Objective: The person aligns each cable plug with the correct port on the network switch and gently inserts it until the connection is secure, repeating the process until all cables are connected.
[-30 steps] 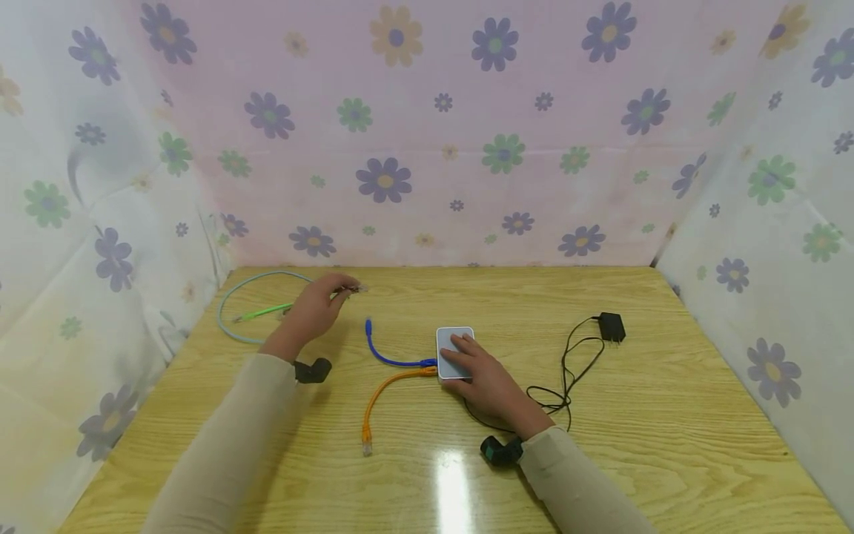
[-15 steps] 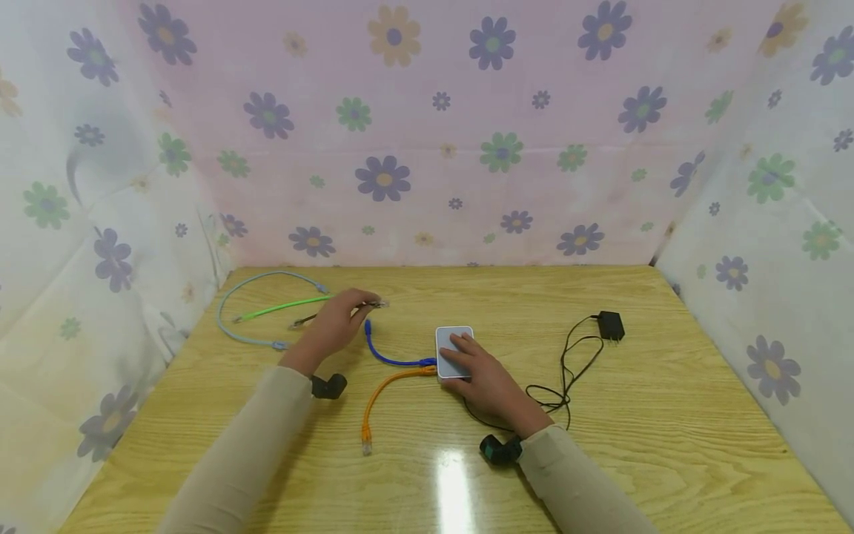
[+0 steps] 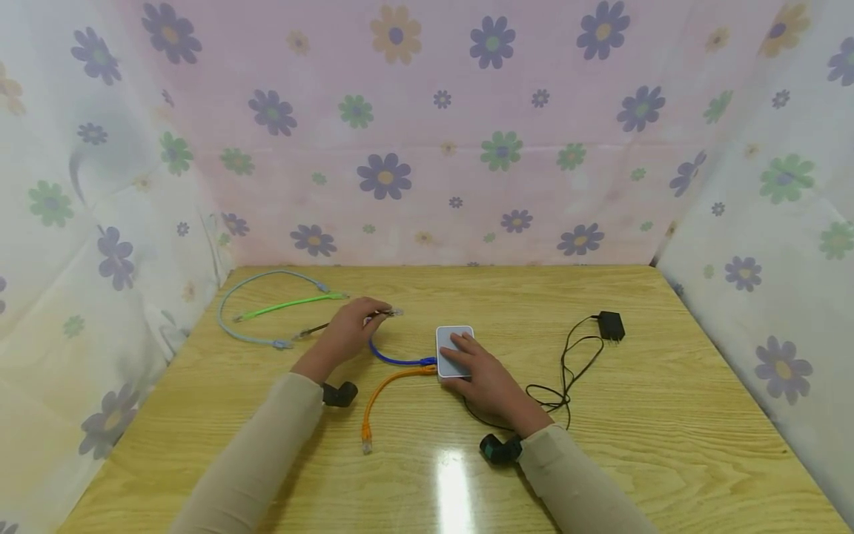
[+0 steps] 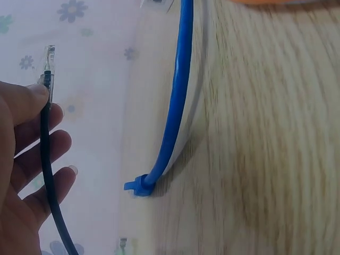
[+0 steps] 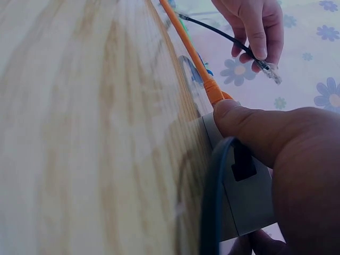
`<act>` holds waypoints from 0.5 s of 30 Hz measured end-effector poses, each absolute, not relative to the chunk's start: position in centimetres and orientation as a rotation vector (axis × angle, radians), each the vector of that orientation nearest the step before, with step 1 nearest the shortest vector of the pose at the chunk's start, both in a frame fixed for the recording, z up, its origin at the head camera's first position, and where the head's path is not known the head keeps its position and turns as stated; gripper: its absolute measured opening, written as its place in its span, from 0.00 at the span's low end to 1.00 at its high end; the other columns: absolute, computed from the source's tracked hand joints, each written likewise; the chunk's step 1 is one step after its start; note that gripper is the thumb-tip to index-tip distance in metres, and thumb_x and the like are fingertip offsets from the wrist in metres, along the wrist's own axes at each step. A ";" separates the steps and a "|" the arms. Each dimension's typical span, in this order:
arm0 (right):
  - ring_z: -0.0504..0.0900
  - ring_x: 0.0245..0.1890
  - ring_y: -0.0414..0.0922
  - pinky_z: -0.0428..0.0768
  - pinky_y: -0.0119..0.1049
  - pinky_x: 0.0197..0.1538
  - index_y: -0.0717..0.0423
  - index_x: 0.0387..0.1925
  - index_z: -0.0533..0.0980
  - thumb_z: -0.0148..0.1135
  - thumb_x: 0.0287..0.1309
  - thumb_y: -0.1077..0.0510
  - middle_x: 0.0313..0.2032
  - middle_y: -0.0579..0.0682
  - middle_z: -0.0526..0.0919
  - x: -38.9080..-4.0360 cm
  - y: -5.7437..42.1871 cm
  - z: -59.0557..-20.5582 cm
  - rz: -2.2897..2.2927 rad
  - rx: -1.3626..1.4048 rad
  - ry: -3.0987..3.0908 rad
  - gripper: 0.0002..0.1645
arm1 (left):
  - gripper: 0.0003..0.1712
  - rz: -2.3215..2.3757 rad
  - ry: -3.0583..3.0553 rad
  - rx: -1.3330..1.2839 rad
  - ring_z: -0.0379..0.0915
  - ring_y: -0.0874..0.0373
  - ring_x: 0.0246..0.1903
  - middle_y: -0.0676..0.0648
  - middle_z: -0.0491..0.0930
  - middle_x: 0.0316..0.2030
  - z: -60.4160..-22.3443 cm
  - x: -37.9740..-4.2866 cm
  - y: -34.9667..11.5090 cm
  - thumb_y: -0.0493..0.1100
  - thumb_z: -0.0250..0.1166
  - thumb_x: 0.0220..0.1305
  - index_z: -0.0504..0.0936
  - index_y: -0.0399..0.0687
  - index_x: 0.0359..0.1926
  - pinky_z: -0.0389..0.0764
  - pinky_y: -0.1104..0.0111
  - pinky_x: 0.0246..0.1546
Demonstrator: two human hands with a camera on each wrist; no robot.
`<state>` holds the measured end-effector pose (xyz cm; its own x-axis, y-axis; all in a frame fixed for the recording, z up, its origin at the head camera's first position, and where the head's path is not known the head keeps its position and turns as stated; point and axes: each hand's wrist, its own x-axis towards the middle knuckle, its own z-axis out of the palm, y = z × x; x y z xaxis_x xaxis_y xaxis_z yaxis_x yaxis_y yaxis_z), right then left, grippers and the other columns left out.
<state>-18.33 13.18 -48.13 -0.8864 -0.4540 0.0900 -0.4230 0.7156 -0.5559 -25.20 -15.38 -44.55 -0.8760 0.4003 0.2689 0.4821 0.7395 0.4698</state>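
My left hand [image 3: 347,328] pinches a black network cable [image 4: 45,146] between thumb and fingers, just behind its clear plug [image 4: 50,56]. The cable's other end trails to the left. Above the tabletop, this hand covers the far end of a blue network cable [image 3: 400,363] in the head view. My right hand [image 3: 487,377] holds a small white router-like box [image 3: 454,335], fingers over its top and thumb [image 5: 241,125] along the near side. The blue cable and an orange network cable [image 3: 377,394] run into the box's left side. A black plug [image 5: 244,166] sits in its near side.
A light-blue network cable [image 3: 227,297] and a bright green one [image 3: 287,303] lie at the table's back left. The box's thin black cord [image 3: 565,378] loops right to a black power adapter [image 3: 610,325]. Flowered cloth [image 3: 427,133] walls the table's back and sides.
My left hand has moved right and toward me with the black cable, uncovering the green cable and coming over the blue cable's end. My right hand and the box have stayed put.
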 end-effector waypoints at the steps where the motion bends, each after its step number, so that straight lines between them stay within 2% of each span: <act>1: 0.47 0.76 0.52 0.64 0.56 0.69 0.41 0.70 0.65 0.61 0.62 0.42 0.75 0.48 0.55 -18.3 13.2 -48.1 -0.907 -0.730 2.860 0.36 | 0.15 -0.827 -2.783 -0.716 0.78 0.50 0.48 0.45 0.81 0.51 -44.6 -25.2 -15.3 0.42 0.57 0.71 0.81 0.47 0.55 0.80 0.54 0.47; 5: 0.47 0.77 0.52 0.64 0.56 0.70 0.41 0.70 0.65 0.61 0.62 0.42 0.75 0.48 0.54 -18.4 13.2 -48.2 -0.901 -0.737 2.862 0.36 | 0.15 -0.842 -2.791 -0.721 0.78 0.51 0.50 0.46 0.81 0.52 -44.7 -25.1 -15.0 0.44 0.56 0.72 0.80 0.48 0.55 0.79 0.55 0.50; 11: 0.47 0.77 0.51 0.63 0.56 0.70 0.41 0.70 0.65 0.61 0.62 0.41 0.75 0.48 0.54 -18.6 13.2 -48.4 -0.895 -0.743 2.868 0.36 | 0.18 -0.846 -2.813 -0.740 0.79 0.51 0.48 0.45 0.81 0.53 -44.8 -24.6 -14.4 0.45 0.55 0.73 0.79 0.46 0.58 0.80 0.55 0.47; 15: 0.47 0.77 0.51 0.63 0.56 0.70 0.41 0.70 0.65 0.61 0.62 0.41 0.75 0.48 0.54 -18.5 13.1 -48.3 -0.901 -0.738 2.863 0.36 | 0.18 -0.849 -2.838 -0.739 0.79 0.50 0.50 0.45 0.81 0.52 -45.0 -24.3 -14.0 0.43 0.55 0.72 0.78 0.45 0.58 0.80 0.55 0.48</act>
